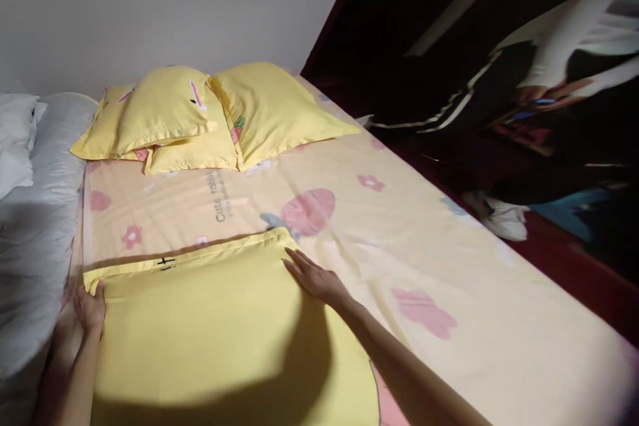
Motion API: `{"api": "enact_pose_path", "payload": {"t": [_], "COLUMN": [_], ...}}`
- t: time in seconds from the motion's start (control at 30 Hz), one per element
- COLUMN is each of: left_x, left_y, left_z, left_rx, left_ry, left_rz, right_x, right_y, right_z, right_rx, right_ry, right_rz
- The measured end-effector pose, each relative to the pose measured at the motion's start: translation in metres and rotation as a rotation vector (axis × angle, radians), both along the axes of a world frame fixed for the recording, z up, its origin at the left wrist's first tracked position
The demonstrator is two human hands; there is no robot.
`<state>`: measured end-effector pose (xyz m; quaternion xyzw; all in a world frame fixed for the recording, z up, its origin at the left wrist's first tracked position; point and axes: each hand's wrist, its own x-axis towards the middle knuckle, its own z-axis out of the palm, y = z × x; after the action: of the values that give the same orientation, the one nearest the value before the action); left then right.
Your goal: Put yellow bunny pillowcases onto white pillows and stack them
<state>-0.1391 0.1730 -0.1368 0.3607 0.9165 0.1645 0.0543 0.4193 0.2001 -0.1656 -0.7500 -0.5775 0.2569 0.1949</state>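
Observation:
A yellow quilt cover (214, 326), laid out flat with a straight hem along its far edge, covers the near part of the bed. My left hand (90, 306) grips its left edge just below the far corner, thumb on top and the other fingers partly hidden. Near the far right corner my right hand (317, 277) lies palm down on the cloth, fingers stretched out. Beneath the cover is a pale peach bedsheet (349, 253) printed with pink strawberries, flowers and lettering. Shadow falls over the cover's lower part.
Yellow pillows (279, 110) are piled at the bed's head against a pale wall (174, 6). Grey-white bedding (44, 213) runs along the left side. Beyond the bed's right edge, a person (554, 73) in dark trousers holds something small and blue.

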Motion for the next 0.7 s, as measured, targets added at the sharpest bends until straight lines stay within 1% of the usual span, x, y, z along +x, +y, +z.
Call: {"api": "enact_pose_path", "payload": {"t": [0.03, 0.07, 0.1, 0.13, 0.17, 0.2, 0.23, 0.27, 0.3, 0.33, 0.37, 0.4, 0.43, 0.47, 0.5, 0.53, 0.6, 0.63, 0.67, 0.7], "left_x": [0.007, 0.017, 0.032, 0.052, 0.077, 0.105, 0.134, 0.162, 0.186, 0.204, 0.213, 0.214, 0.206, 0.192, 0.173, 0.151, 0.109, 0.092, 0.079, 0.071], "left_y": [0.002, 0.002, 0.001, -0.003, -0.008, -0.014, -0.021, -0.027, -0.033, -0.037, -0.039, -0.04, -0.04, -0.039, -0.037, -0.035, -0.034, -0.035, -0.036, -0.037], "left_z": [0.008, 0.015, 0.021, 0.023, 0.022, 0.017, 0.009, 0.0, -0.01, -0.019, -0.026, -0.029, -0.029, -0.027, -0.022, -0.017, -0.01, -0.009, -0.011, -0.015], "left_rx": [0.001, 0.011, 0.034, 0.057, 0.064, 0.058, 0.012, -0.057, -0.118, -0.142, -0.155, -0.16, -0.161, -0.167, -0.181, -0.202, -0.25, -0.27, -0.284, -0.287], "left_ry": [0.058, 0.114, 0.153, 0.16, 0.135, 0.093, 0.042, -0.008, -0.03, -0.013, 0.009, 0.041, 0.078, 0.122, 0.174, 0.228, 0.316, 0.33, 0.331, 0.324], "left_rz": [-0.059, -0.149, -0.269, -0.405, -0.558, -0.693, -0.809, -0.906, -0.957, -0.949, -0.961, -0.976, -0.995, -1.0, -0.968, -0.902, -0.694, -0.622, -0.578, -0.562], "right_x": [0.011, 0.012, 0.004, -0.012, -0.037, -0.068, -0.101, -0.135, -0.165, -0.189, -0.204, -0.21, -0.206, -0.192, -0.172, -0.147, -0.093, -0.069, -0.049, -0.034], "right_y": [0.0, -0.002, -0.005, -0.008, -0.013, -0.018, -0.024, -0.03, -0.035, -0.038, -0.039, -0.037, -0.033, -0.026, -0.018, -0.009, 0.006, 0.011, 0.014, 0.016], "right_z": [0.002, 0.005, 0.006, 0.006, 0.006, 0.004, 0.002, -0.001, -0.004, -0.007, -0.009, -0.01, -0.012, -0.013, -0.014, -0.016, -0.02, -0.024, -0.027, -0.031], "right_rx": [0.005, 0.022, 0.045, 0.071, 0.101, 0.126, 0.148, 0.19, 0.213, 0.223, 0.227, 0.219, 0.204, 0.178, 0.143, 0.103, 0.016, -0.017, -0.044, -0.068], "right_ry": [-0.011, -0.022, -0.031, -0.032, -0.022, -0.008, 0.021, 0.027, 0.009, -0.009, -0.028, -0.051, -0.077, -0.111, -0.152, -0.196, -0.263, -0.277, -0.283, -0.278], "right_rz": [-0.016, -0.029, -0.03, -0.014, 0.035, 0.111, 0.215, 0.39, 0.526, 0.582, 0.621, 0.629, 0.612, 0.579, 0.53, 0.469, 0.332, 0.291, 0.259, 0.228]}}
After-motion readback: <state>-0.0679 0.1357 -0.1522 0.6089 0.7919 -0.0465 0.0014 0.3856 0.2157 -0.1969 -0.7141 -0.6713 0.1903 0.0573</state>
